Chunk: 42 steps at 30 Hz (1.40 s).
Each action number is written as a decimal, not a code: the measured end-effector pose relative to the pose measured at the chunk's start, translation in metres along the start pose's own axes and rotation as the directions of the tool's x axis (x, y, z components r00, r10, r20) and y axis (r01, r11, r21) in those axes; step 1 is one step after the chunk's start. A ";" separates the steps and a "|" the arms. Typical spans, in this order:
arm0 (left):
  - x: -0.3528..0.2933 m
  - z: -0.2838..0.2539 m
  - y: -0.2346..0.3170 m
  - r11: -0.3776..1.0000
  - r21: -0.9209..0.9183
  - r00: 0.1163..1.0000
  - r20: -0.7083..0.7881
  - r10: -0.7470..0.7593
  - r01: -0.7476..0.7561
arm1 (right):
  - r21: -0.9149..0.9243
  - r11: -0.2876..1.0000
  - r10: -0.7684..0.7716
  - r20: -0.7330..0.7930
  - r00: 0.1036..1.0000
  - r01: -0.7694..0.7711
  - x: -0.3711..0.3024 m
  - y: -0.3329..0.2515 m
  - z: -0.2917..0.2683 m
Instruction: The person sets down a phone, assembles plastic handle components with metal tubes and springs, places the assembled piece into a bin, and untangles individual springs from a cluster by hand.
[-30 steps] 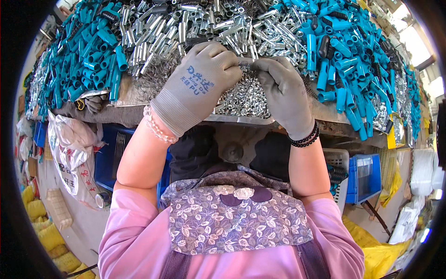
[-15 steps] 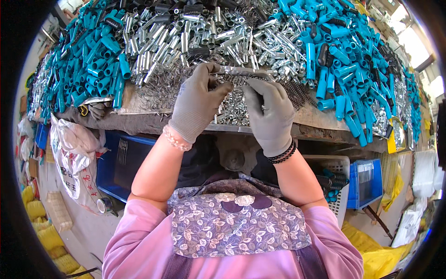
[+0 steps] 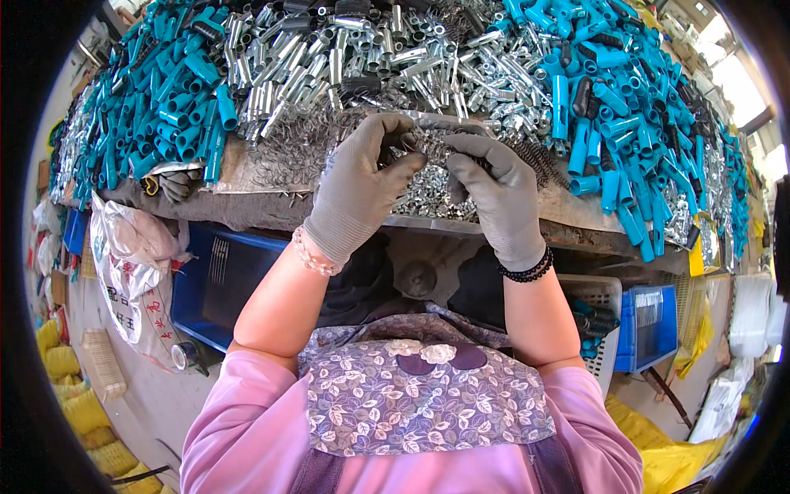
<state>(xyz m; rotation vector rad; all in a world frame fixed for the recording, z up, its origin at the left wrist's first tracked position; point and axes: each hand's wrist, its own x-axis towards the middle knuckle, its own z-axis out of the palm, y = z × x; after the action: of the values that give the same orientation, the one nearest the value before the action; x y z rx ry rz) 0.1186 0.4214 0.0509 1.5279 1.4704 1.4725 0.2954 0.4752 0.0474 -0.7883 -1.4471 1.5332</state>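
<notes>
Both my hands wear grey gloves above a metal tray (image 3: 432, 224) of small shiny parts (image 3: 436, 194). My left hand (image 3: 360, 183) is curled at the tray's left side, thumb and fingertips close together; whatever lies between them is too small to make out. Facing it, my right hand (image 3: 499, 191) is pinched, thumb against forefinger, and its tips hide anything held. The fingertips of the two hands are a short gap apart. Thin wire springs (image 3: 292, 158) lie heaped left of my left hand, and darker springs (image 3: 539, 165) lie beyond my right hand.
Shiny metal tubes (image 3: 300, 70) are piled at the back, between heaps of teal plastic sleeves on the left (image 3: 169, 107) and right (image 3: 613, 107). Below the table edge are a blue crate (image 3: 193, 284), a white basket (image 3: 605, 329) and a smaller blue bin (image 3: 650, 325).
Both hands have shifted slightly right, the right one a bit more, so the hands stand slightly farther apart. My right forefinger and thumb now point more to the left.
</notes>
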 end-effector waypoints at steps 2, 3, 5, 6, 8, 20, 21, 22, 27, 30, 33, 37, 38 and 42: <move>-0.001 -0.001 0.001 0.999 -0.034 1.000 0.018 -0.008 0.008 | 0.015 1.000 -0.022 0.006 1.000 0.022 0.001 0.001 -0.002; -0.001 -0.002 0.002 0.998 -0.067 0.999 0.036 -0.014 0.017 | 0.016 0.999 -0.044 0.022 0.999 0.043 0.001 0.002 -0.004; 0.000 -0.004 0.010 0.992 -0.090 0.995 0.062 -0.078 0.084 | 0.018 0.998 -0.065 0.037 0.997 0.064 0.001 0.003 -0.005; 0.001 -0.006 0.012 0.983 -0.111 0.986 0.088 -0.140 0.149 | 0.025 0.997 -0.067 0.033 0.997 0.066 0.000 0.003 -0.005; 0.001 -0.006 0.012 0.985 -0.091 0.987 0.085 -0.139 0.146 | 0.032 0.997 -0.069 0.028 0.997 0.068 0.000 0.003 -0.004; -0.006 0.002 0.017 0.948 0.313 0.992 -0.087 0.092 -0.060 | -0.665 0.584 -0.578 0.063 0.814 0.466 -0.007 -0.005 0.003; -0.006 0.001 0.017 0.955 0.294 0.996 -0.073 0.060 -0.036 | -0.650 0.563 -0.609 0.093 0.788 0.511 -0.004 -0.005 0.001; -0.004 -0.001 0.015 0.955 0.293 0.996 -0.072 0.060 -0.037 | -0.633 0.540 -0.639 0.121 0.760 0.555 -0.003 -0.005 -0.001; -0.001 -0.011 0.016 0.985 0.173 0.999 -0.029 0.026 -0.021 | -0.191 0.962 -0.205 -0.022 0.979 0.197 -0.007 -0.002 -0.005; 0.001 -0.013 0.025 0.934 -0.210 0.958 0.056 -0.282 0.288 | -0.087 0.989 -0.118 -0.009 0.993 0.116 -0.006 -0.003 -0.005; -0.001 -0.011 0.017 0.832 -0.462 0.950 0.094 -0.298 0.307 | -0.035 0.993 -0.116 0.004 0.993 0.116 0.000 0.001 -0.006; 0.005 -0.021 0.001 0.624 -0.636 0.891 0.313 -0.328 0.454 | 0.046 0.976 -0.217 0.092 0.972 0.213 0.012 0.015 -0.015; 0.008 -0.023 -0.004 0.507 -0.660 0.832 0.418 -0.365 0.554 | 0.046 0.976 -0.217 0.093 0.972 0.213 0.015 0.018 -0.017; 0.010 -0.024 -0.009 0.231 -0.671 0.701 0.607 -0.374 0.705 | 0.057 0.973 -0.228 0.129 0.965 0.222 0.026 0.028 -0.023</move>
<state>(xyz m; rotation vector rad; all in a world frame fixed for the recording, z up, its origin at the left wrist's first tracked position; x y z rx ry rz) 0.0920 0.4263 0.0522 0.4138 0.6368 1.1036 0.2999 0.5099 0.0194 -0.4839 -1.5407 1.4590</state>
